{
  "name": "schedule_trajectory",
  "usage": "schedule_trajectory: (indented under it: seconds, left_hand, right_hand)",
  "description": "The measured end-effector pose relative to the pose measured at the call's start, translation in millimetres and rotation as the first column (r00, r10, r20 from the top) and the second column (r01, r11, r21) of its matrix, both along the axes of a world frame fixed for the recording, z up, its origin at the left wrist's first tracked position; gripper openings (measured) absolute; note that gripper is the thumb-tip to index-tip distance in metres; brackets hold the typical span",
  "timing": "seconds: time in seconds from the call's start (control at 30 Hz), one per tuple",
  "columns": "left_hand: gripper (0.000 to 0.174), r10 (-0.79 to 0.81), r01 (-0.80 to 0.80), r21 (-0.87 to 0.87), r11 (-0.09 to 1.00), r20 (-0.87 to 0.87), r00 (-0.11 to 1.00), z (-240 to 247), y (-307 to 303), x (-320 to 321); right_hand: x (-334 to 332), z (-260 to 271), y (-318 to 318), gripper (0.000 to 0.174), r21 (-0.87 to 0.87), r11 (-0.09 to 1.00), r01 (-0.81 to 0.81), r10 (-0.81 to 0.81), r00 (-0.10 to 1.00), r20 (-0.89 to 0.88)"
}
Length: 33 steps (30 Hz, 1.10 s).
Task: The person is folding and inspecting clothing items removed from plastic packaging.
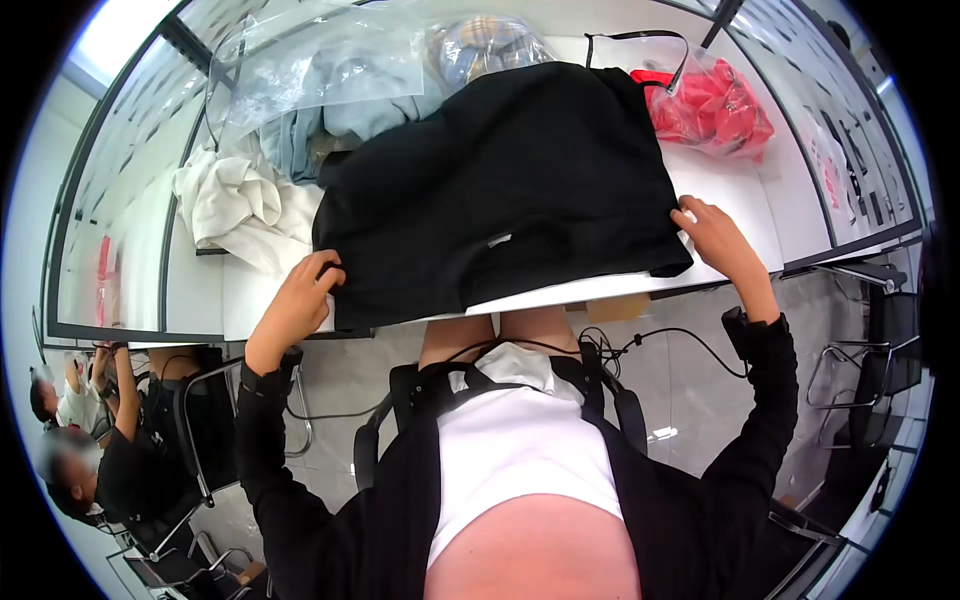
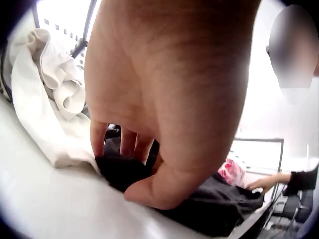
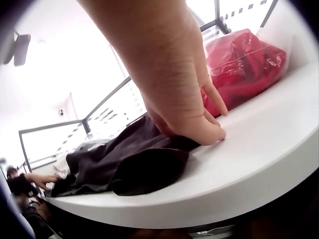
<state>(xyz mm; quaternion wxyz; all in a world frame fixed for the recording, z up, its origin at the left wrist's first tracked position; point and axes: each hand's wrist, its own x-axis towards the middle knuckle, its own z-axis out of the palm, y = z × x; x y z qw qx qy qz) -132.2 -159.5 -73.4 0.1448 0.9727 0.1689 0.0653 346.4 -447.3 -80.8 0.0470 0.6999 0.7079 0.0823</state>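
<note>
The left grip [image 1: 296, 305] is pinching the left edge of a black garment [image 1: 510, 165], its thumb on the near side and its fingers bent over the cloth. The right grip [image 1: 718, 240] is resting at the garment's right edge, fingers bent; whether it is pinching any cloth, I cannot tell. The garment is lying spread between the two grips, covering much of the white surface [image 1: 740, 195] and reaching its near edge at the left. It is looking plain, dark and matte, mostly smooth, with soft folds running across it. A small white label [image 1: 499, 240] is showing toward its near side, beside a curved edge. Farther out, a white cloth [image 1: 240, 200] is lying crumpled at the left, grey-blue cloth [image 1: 385, 112] is sitting behind, and a clear bag of red cloth [image 1: 705, 110] is resting at the far right.
</note>
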Motion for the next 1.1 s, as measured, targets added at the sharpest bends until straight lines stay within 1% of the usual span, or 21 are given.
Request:
schedule_trajectory:
  seconds: [0.07,0.1,0.2,0.27,0.33,0.37,0.4,0.43,0.47,0.57,0.6,0.63,0.7,0.73,0.8,0.87,0.9,0.93,1.0,1.03,1.1]
  left_hand:
    - [0.026,0.000,-0.004,-0.058,0.998,-0.063,0.998,9.1,4.9,-4.9]
    - [0.027,0.016,-0.016,-0.012,1.000,-0.025,1.000,10.8,6.2,-3.7]
    - [0.031,0.038,-0.050,0.124,0.991,0.103,0.994,17.4,14.4,11.9]
    - [0.038,0.032,-0.075,0.206,0.976,0.205,0.978,23.5,16.5,32.6]
    - [0.051,0.043,-0.114,0.306,0.945,0.228,0.973,21.1,22.2,53.4]
    - [0.058,0.050,-0.135,0.355,0.925,0.238,0.970,19.2,26.1,59.5]
    - [0.062,0.091,-0.156,0.326,0.933,0.205,0.974,17.2,31.0,62.4]
    - [0.066,0.131,-0.177,0.297,0.938,0.169,0.977,15.2,35.7,64.3]
    - [0.069,0.168,-0.199,0.270,0.942,0.134,0.977,14.9,39.3,64.4]
    - [0.062,0.281,-0.281,-0.028,0.959,0.011,0.960,24.8,51.3,50.5]
    - [0.060,0.305,-0.306,-0.128,0.943,-0.032,0.952,25.4,56.1,44.8]
    - [0.051,0.254,-0.245,-0.167,0.955,0.040,0.966,24.6,60.6,40.2]
    - [0.050,0.104,-0.108,0.018,0.994,0.134,0.985,24.9,65.5,40.9]
    - [0.050,0.025,-0.045,0.117,0.992,0.169,0.985,25.4,67.4,42.4]
    - [0.056,-0.036,0.005,0.227,0.974,0.133,0.990,23.7,73.1,55.0]
    - [0.059,-0.073,0.049,0.308,0.950,0.067,0.995,18.9,84.2,69.2]
    - [0.063,-0.078,0.068,0.273,0.960,0.028,0.997,12.3,95.1,74.6]
    - [0.064,-0.140,0.136,0.255,0.958,0.000,0.990,10.0,104.2,79.9]
    - [0.067,-0.266,0.270,0.219,0.937,-0.051,0.963,9.2,118.8,88.3]
    - [0.060,-0.273,0.273,0.289,0.918,-0.043,0.961,11.8,113.7,93.2]
    - [0.053,-0.295,0.299,0.312,0.902,-0.062,0.953,7.7,119.9,97.1]
  right_hand:
    - [-4.2,14.3,-2.5,0.031,0.042,0.999,0.008,-0.004,0.996,-0.090]
    - [-8.2,25.5,-0.2,0.033,0.061,0.998,0.011,-0.002,0.991,-0.135]
    - [-31.9,44.5,22.6,0.043,0.001,0.999,0.038,-0.035,0.931,-0.364]
    - [-47.0,41.0,39.2,0.052,-0.015,0.997,-0.079,0.063,0.879,-0.472]
    - [-65.4,33.5,54.8,0.055,0.027,0.971,-0.237,0.220,0.845,-0.487]
    - [-74.6,30.5,60.4,0.054,0.021,0.960,-0.280,0.253,0.829,-0.499]
    - [-81.7,27.8,63.4,0.053,0.015,0.947,-0.322,0.284,0.811,-0.511]
    - [-85.2,25.4,64.2,0.050,-0.082,0.940,-0.331,0.235,0.805,-0.545]
    - [-85.5,21.0,63.7,0.041,-0.101,0.921,-0.375,0.279,0.820,-0.500]
    - [-82.9,22.9,59.9,0.026,-0.161,0.929,-0.332,0.207,0.831,-0.516]
    - [-81.5,24.3,59.0,0.026,-0.178,0.930,-0.320,0.188,0.834,-0.519]
    - [-80.0,25.4,58.9,0.026,-0.195,0.931,-0.310,0.169,0.836,-0.522]
    - [-84.7,29.3,64.1,0.023,-0.227,0.935,-0.273,0.123,0.849,-0.513]
    - [-89.0,29.9,70.4,0.023,-0.150,0.945,-0.289,0.177,0.843,-0.509]
    - [-101.5,29.3,83.5,0.022,0.003,0.947,-0.320,0.280,0.824,-0.493]
    - [-118.5,28.3,97.9,0.030,0.050,0.936,-0.347,0.323,0.797,-0.511]
    - [-127.6,27.5,104.6,0.033,0.059,0.928,-0.368,0.342,0.781,-0.523]
    - [-135.8,26.2,110.3,0.037,0.069,0.919,-0.388,0.362,0.765,-0.532]
    - [-152.6,15.8,118.9,0.047,0.101,0.893,-0.439,0.432,0.772,-0.465]
    - [-162.4,14.8,122.6,0.051,0.096,0.880,-0.465,0.453,0.762,-0.462]
    - [-178.5,8.2,127.0,0.059,0.094,0.850,-0.519,0.498,0.730,-0.469]
